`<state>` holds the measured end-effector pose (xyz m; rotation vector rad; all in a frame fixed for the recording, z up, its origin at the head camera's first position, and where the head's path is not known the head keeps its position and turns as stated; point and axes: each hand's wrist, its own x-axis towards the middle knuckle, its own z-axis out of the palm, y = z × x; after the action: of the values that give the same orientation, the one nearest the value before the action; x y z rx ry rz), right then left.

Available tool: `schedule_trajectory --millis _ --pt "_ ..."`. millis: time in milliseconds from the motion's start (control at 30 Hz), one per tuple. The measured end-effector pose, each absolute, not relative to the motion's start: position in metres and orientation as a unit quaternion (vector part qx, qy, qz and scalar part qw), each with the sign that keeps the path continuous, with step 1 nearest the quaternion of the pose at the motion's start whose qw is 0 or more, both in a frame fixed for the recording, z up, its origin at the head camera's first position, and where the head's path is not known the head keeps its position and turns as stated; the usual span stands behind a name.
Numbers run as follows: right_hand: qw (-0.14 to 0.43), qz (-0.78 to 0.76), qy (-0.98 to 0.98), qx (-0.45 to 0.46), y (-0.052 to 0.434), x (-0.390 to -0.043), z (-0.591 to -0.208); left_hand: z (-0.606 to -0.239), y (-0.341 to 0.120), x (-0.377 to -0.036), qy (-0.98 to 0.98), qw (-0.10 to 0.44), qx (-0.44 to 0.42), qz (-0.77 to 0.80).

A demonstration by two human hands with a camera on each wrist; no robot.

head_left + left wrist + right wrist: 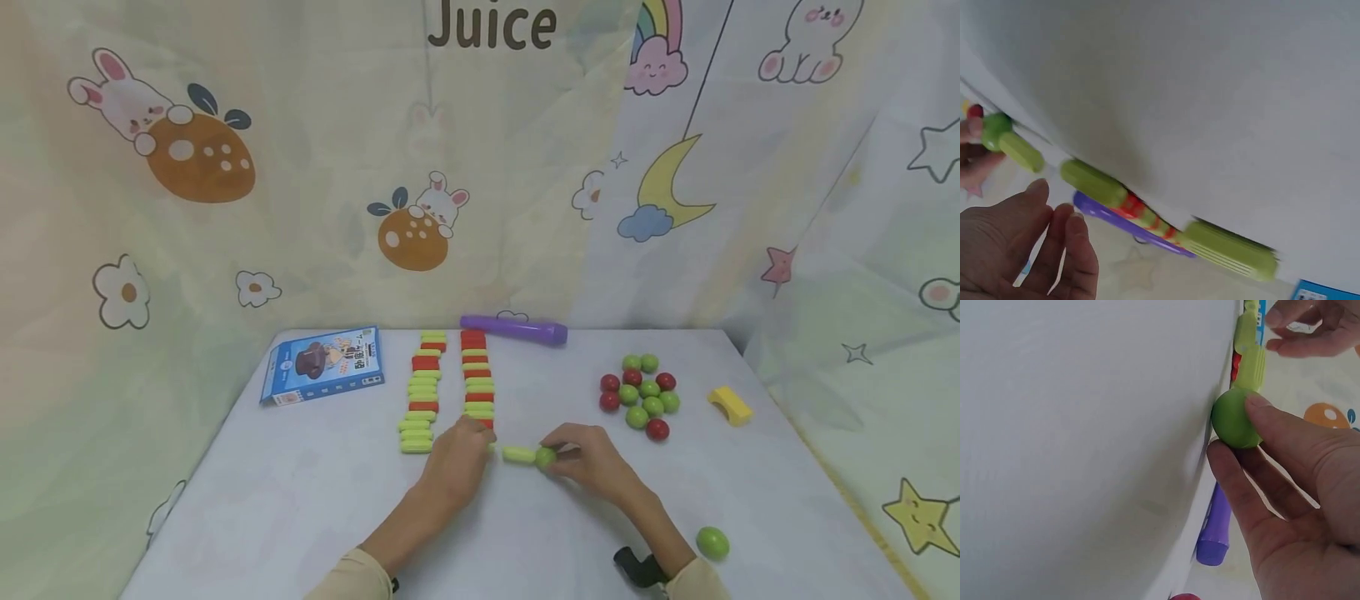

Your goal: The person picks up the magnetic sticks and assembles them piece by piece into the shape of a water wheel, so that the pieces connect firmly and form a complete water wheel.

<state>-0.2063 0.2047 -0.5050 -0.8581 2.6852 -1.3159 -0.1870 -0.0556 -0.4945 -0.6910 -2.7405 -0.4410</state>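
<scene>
Thumb and fingers of my right hand (596,462) pinch a green ball (1232,422) low at the table. A light-green ribbed stick (518,455) lies end-on against the ball, pointing left. My left hand (459,458) hovers over the near end of the right row of red and light-green sticks (479,385); in the left wrist view its fingers (1082,256) are loosely bent with nothing between them. In the head view this hand hides part of that row. To its left runs a second row of similar sticks (424,389).
Several red and green balls (628,395) cluster at the right, beside a yellow arched block (730,406). One green ball (712,542) lies by the right forearm. A purple tube (517,329) and a blue box (326,367) lie along the table's back.
</scene>
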Motion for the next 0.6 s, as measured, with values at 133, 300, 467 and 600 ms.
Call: schedule_trajectory --millis 133,300,467,600 --pt "0.005 -0.416 0.869 -0.268 0.206 -0.206 -0.505 -0.494 -0.071 -0.192 -0.952 0.15 -0.207 -0.166" --pt "0.011 -0.405 0.874 -0.267 0.207 -0.208 -0.505 -0.5 -0.078 -0.195 -0.957 0.142 -0.2 -0.154" --pt "0.042 -0.397 0.877 -0.266 0.208 -0.211 -0.504 -0.503 -0.078 -0.195 -0.958 0.139 -0.205 -0.146" --pt "0.054 -0.398 0.875 -0.269 0.208 -0.213 -0.504 -0.505 -0.078 -0.195 -0.96 0.132 -0.203 -0.141"
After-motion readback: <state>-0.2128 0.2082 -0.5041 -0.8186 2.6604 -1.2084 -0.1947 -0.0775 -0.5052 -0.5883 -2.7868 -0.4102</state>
